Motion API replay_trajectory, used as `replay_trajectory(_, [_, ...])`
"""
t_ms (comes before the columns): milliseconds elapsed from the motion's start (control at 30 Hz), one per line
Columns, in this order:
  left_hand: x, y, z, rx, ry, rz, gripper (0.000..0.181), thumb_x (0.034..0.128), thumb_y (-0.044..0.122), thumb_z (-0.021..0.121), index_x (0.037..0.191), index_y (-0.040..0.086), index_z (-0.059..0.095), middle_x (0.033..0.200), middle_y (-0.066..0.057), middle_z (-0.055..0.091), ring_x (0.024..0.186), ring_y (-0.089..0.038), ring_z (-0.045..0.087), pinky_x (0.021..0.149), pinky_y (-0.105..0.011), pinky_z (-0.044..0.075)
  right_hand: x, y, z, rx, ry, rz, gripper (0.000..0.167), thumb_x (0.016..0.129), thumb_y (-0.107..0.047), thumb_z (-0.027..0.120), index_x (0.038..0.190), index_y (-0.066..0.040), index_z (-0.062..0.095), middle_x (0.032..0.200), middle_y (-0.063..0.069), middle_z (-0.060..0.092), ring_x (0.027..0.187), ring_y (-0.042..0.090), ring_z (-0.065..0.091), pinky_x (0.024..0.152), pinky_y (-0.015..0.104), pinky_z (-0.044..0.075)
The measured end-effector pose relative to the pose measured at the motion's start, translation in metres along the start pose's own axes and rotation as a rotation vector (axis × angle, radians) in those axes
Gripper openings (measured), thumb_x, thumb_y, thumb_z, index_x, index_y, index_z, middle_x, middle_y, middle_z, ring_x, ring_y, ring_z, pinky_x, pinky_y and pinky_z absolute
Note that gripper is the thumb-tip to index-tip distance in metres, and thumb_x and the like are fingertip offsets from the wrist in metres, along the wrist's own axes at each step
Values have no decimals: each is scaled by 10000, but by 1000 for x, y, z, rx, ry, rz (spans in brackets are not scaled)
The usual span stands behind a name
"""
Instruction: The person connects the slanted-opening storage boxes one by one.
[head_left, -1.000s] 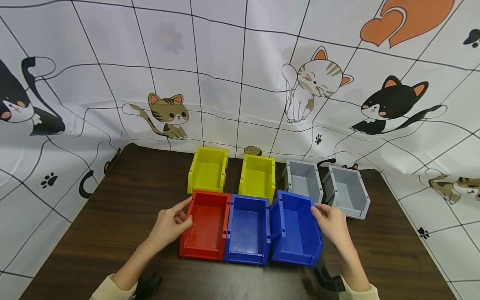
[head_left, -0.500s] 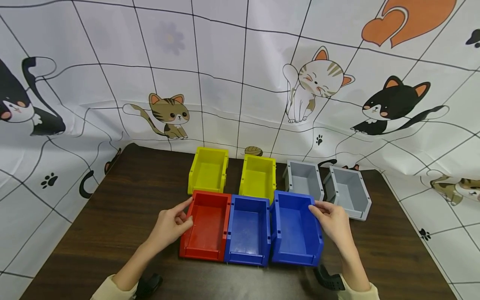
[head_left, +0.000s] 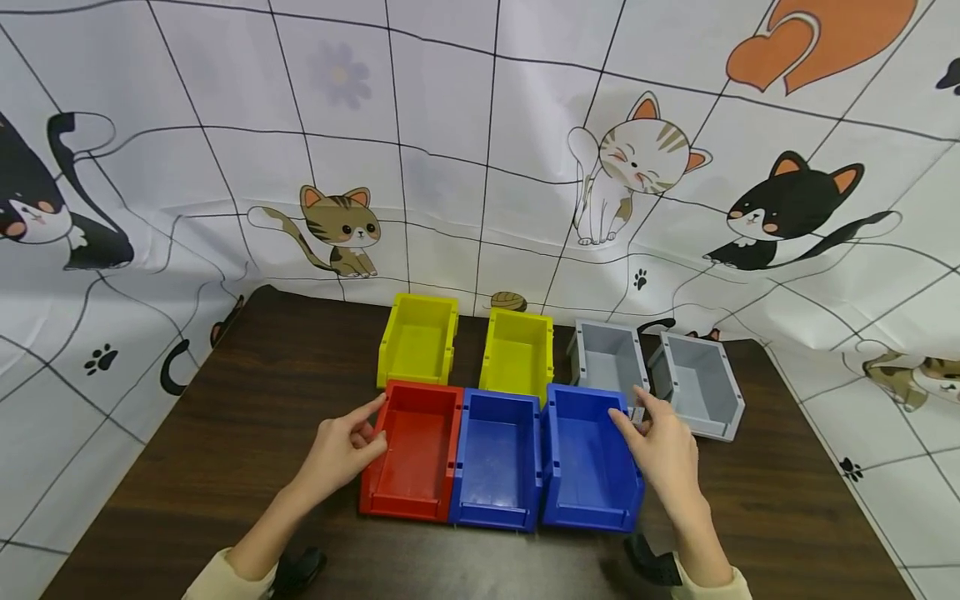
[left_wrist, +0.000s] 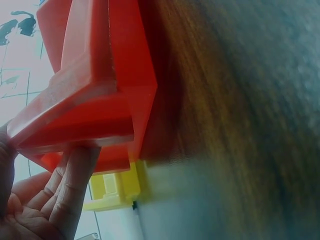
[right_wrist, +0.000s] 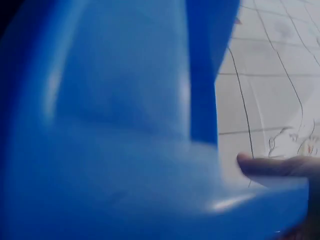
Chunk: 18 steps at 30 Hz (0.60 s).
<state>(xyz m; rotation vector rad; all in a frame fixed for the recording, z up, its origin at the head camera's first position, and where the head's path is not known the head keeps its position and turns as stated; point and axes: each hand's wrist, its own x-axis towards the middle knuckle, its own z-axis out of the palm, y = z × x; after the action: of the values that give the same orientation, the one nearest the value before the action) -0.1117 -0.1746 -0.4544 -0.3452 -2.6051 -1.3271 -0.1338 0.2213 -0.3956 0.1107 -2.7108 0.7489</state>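
A red storage bin [head_left: 412, 454], a blue storage bin [head_left: 497, 458] and a second blue bin [head_left: 592, 462] stand side by side in the front row. My left hand [head_left: 341, 446] grips the red bin's left wall, with the thumb over the rim and fingers outside under it; in the left wrist view the hand [left_wrist: 50, 200] holds that rim. Over the right rim of the right blue bin hovers my right hand [head_left: 663, 450], thumb and forefinger spread apart. In the right wrist view the blue bin [right_wrist: 115, 150] fills most of the picture, one finger [right_wrist: 270, 166] above its rim.
Behind stand two yellow bins, the left one [head_left: 417, 337] and the right one [head_left: 517, 354]. Two grey bins, one [head_left: 609, 358] beside the other [head_left: 701, 379], are at the back right. A cat-print cloth [head_left: 450, 167] hangs behind the dark wooden table [head_left: 262, 400].
The right blue bin has straightened and shifted slightly left, up close to the middle blue one. My right hand has spread its fingers and let go of its rim. The left hand stays put.
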Motion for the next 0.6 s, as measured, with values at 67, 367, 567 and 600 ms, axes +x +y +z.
replay_trajectory(67, [0, 0, 0, 1, -2, 0, 521, 769, -36, 634, 1280, -57, 539, 628, 31, 515, 433, -22, 418, 431, -222, 417, 0, -5, 4, -8, 21, -81, 523, 802, -221, 735, 1220, 56, 584, 1055, 234, 619, 825, 330, 590, 663, 448, 477])
replay_trajectory(367, [1, 1, 0, 4, -3, -1, 524, 766, -35, 636, 1279, -64, 536, 624, 33, 517, 437, -25, 419, 434, -221, 420, 0, -30, 22, -100, -183, -298, 729, 755, -447, 734, 1366, -124, 503, 1420, 188, 404, 1327, 412, 291, 953, 745, 117])
replay_trajectory(567, [2, 1, 0, 5, -7, -2, 527, 765, -33, 634, 1282, -65, 533, 624, 34, 516, 433, -24, 413, 429, -220, 414, 3, -36, 27, -123, -275, -362, 721, 782, -506, 684, 1386, -165, 486, 1470, 149, 340, 1353, 396, 257, 968, 737, 80])
replay_trajectory(600, [2, 0, 0, 5, -6, -2, 528, 765, -34, 634, 1282, -65, 533, 623, 35, 515, 431, -24, 411, 427, -221, 412, 3, -37, 28, -132, -285, -368, 719, 787, -516, 674, 1389, -173, 483, 1475, 142, 332, 1353, 395, 257, 975, 730, 82])
